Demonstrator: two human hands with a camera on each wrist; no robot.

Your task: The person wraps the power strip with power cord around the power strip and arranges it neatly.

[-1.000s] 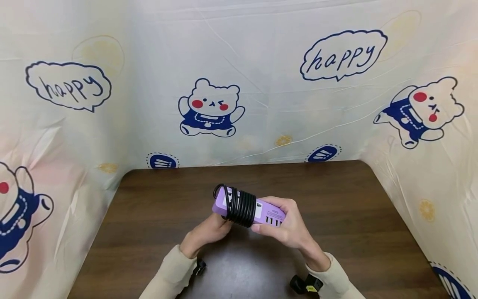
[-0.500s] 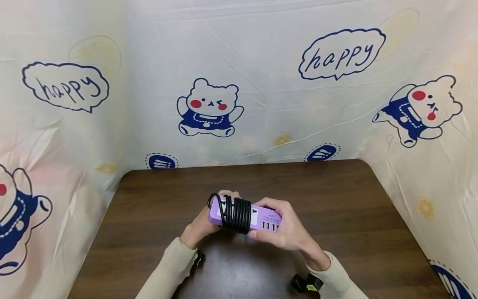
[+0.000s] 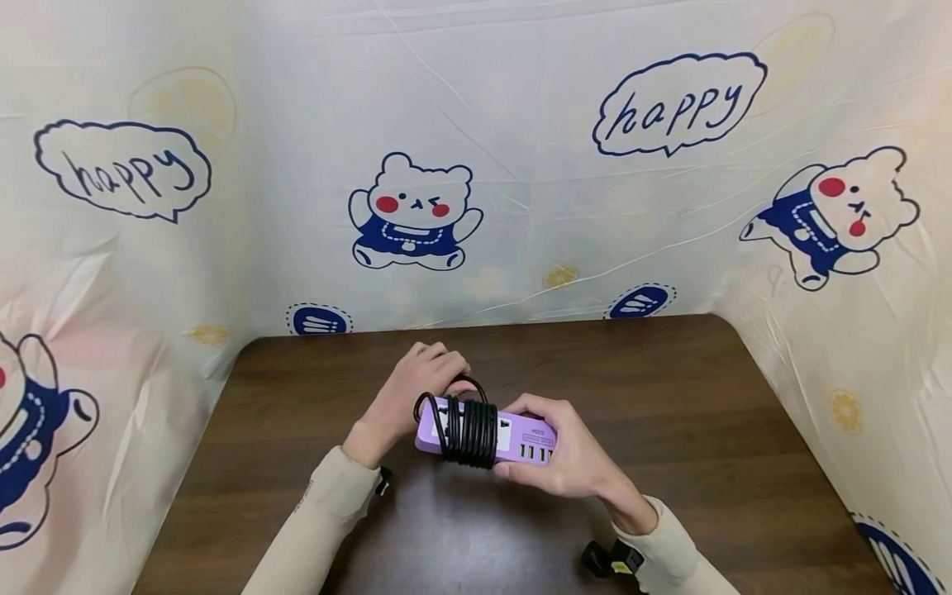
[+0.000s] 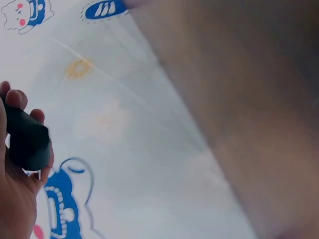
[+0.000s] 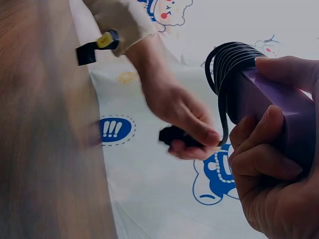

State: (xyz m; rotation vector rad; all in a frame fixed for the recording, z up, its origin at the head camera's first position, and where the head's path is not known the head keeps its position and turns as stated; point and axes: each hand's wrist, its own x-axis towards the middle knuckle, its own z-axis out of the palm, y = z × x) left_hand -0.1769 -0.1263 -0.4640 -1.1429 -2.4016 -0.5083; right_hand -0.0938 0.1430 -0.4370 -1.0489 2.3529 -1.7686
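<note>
A purple power strip (image 3: 516, 438) with a black cord (image 3: 473, 432) wound round its left half is held above the table. My right hand (image 3: 561, 450) grips its right end, thumb on the near side and fingers over the far side. My left hand (image 3: 420, 384) is beyond the strip's left end. In the right wrist view the left hand (image 5: 182, 114) pinches the black plug (image 5: 174, 135) at the cord's free end. The left wrist view shows the dark plug (image 4: 30, 142) within the curled fingers. A short length of cord runs from the plug to the coil.
The brown wooden table (image 3: 669, 397) lies beneath both hands. A pale printed cloth (image 3: 535, 165) stands behind it and along both sides. A small black camera (image 3: 626, 558) sits on the right wrist, and another (image 3: 383, 481) on the left.
My left hand has moved from under the strip's left end to the far side, drawing the plug end of the cord with it. The strip has come slightly nearer and lies more level.
</note>
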